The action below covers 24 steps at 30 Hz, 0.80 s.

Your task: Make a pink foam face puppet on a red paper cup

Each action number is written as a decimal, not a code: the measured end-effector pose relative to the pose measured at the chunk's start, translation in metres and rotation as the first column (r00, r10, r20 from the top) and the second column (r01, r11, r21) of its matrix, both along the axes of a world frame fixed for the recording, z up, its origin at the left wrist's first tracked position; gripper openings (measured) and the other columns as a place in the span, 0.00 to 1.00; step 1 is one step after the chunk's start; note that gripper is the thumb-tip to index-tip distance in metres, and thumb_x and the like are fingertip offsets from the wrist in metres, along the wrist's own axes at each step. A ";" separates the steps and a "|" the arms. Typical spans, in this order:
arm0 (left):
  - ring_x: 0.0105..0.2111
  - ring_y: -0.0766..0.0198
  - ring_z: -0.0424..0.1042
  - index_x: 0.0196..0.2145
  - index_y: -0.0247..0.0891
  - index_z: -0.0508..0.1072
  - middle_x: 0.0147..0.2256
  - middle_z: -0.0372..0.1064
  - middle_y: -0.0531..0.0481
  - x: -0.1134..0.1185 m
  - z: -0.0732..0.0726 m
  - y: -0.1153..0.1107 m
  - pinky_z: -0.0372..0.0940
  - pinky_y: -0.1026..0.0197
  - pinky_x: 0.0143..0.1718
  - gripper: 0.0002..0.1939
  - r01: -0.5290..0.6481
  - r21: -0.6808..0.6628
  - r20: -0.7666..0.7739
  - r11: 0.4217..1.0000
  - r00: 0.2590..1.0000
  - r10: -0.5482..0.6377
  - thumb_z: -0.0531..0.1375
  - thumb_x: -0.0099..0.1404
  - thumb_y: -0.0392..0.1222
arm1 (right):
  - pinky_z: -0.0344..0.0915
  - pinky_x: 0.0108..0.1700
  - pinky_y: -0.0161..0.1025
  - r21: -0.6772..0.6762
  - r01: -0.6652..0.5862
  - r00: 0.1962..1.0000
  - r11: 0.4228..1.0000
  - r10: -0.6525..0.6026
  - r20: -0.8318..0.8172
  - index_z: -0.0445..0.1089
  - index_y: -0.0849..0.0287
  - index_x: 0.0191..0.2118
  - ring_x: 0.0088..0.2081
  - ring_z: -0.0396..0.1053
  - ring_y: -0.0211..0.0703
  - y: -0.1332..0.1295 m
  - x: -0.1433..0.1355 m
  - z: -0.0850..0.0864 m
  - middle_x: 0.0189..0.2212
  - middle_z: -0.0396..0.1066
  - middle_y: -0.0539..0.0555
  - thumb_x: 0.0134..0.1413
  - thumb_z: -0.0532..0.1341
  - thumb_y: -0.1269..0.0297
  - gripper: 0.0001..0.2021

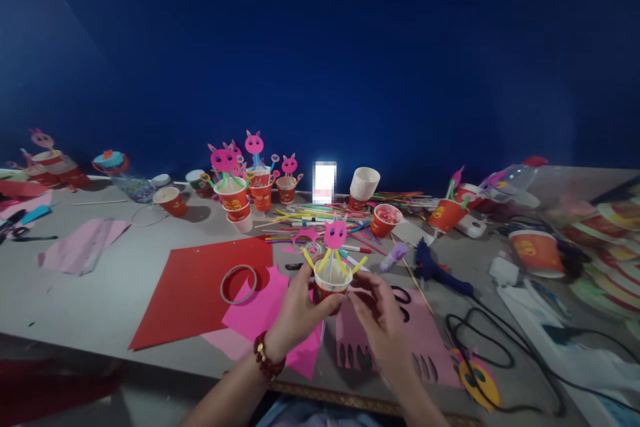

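A red and white paper cup (333,278) is held upright over the near middle of the table. Rising from it is a pink paper cat-like head (335,234) on a stem, with yellow pipe cleaners (358,264) bent outward over the rim. My left hand (299,307) wraps around the cup's left side, thumb across its front. At the cup's right side, the curled fingers of my right hand (376,303) rest against it; some fingertips are hidden. Under my hands lie a magenta paper sheet (273,310) and a pale pink sheet with cut-outs (400,340).
Several finished cup figures (230,193) stand along the back. A blue glue gun (440,270) with a looping black cable lies on the right. Pipe cleaners (300,213) spread behind the cup. A tape ring (239,284) rests on red paper (185,293), left.
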<state>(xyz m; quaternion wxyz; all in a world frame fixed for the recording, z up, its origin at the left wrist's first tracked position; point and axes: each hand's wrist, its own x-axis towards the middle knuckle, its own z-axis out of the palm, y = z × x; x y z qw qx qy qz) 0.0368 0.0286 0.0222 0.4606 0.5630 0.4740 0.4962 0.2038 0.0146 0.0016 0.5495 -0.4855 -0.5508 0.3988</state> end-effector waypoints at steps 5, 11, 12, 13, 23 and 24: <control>0.53 0.49 0.69 0.57 0.40 0.64 0.53 0.69 0.39 -0.001 -0.001 0.007 0.64 0.48 0.54 0.29 -0.023 0.161 -0.237 0.987 0.970 0.061 0.66 0.61 0.46 | 0.66 0.54 0.52 0.557 -0.234 0.845 0.797 -0.118 0.522 0.71 0.54 0.47 0.45 0.71 0.51 -0.016 -0.003 0.025 0.41 0.75 0.56 0.56 0.62 0.72 0.12; 0.52 0.43 0.70 0.60 0.34 0.62 0.51 0.71 0.34 0.007 -0.005 0.023 0.63 0.41 0.54 0.35 0.078 0.375 -0.594 0.924 0.785 0.175 0.63 0.62 0.55 | 0.53 0.66 0.46 0.533 -0.605 0.643 0.592 -0.031 0.765 0.69 0.55 0.55 0.53 0.69 0.45 -0.018 -0.036 0.046 0.49 0.77 0.51 0.63 0.55 0.67 0.16; 0.52 0.41 0.71 0.60 0.32 0.63 0.50 0.72 0.32 0.009 -0.008 0.027 0.62 0.40 0.55 0.37 0.097 0.400 -0.641 0.911 0.741 0.202 0.63 0.60 0.56 | 0.51 0.67 0.45 0.496 -0.636 0.608 0.591 -0.013 0.794 0.68 0.56 0.56 0.54 0.69 0.44 -0.017 -0.041 0.044 0.51 0.76 0.50 0.65 0.54 0.67 0.17; 0.51 0.40 0.72 0.59 0.31 0.65 0.49 0.73 0.32 0.011 -0.011 0.030 0.61 0.39 0.55 0.38 0.106 0.408 -0.671 0.907 0.709 0.219 0.64 0.58 0.58 | 0.51 0.68 0.45 0.467 -0.649 0.581 0.600 -0.006 0.814 0.67 0.56 0.57 0.55 0.67 0.43 -0.015 -0.046 0.040 0.52 0.75 0.50 0.66 0.53 0.66 0.17; 0.52 0.43 0.71 0.60 0.38 0.64 0.51 0.72 0.36 0.009 0.007 0.032 0.61 0.42 0.56 0.36 0.039 0.341 -0.514 0.939 0.844 0.152 0.64 0.59 0.57 | 0.44 0.69 0.48 0.474 -0.658 0.537 0.585 -0.077 0.840 0.67 0.59 0.58 0.60 0.61 0.48 -0.010 -0.062 0.040 0.57 0.71 0.51 0.68 0.53 0.63 0.17; 0.51 0.46 0.72 0.61 0.39 0.62 0.52 0.72 0.38 0.003 0.014 0.032 0.64 0.46 0.54 0.35 0.032 0.313 -0.464 0.949 0.877 0.124 0.63 0.61 0.56 | 0.47 0.69 0.46 0.483 -0.687 0.535 0.543 -0.073 0.842 0.65 0.58 0.60 0.62 0.60 0.45 -0.011 -0.057 0.041 0.58 0.70 0.49 0.69 0.51 0.65 0.18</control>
